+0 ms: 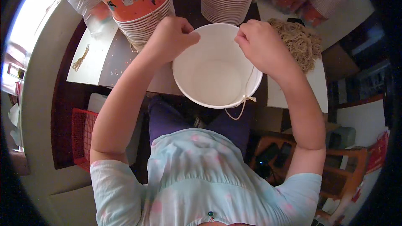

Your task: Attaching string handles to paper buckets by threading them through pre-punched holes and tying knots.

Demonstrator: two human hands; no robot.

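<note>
Pale shirt (197, 175) fills the near view. Between both hands, a white cup (217, 65) is held above the lap. The left hand (171, 35) is pinched shut at the rim; the right hand (261, 44) is pinched on twine (247, 88), knotted below it. Twine is best kept taut. Fingertips are hidden; 2 cup stacks (144, 12) beyond are cut off.

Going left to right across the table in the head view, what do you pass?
String piece on white sheet → left cup stack → left hand → white cup → right hand → string pile.
</note>
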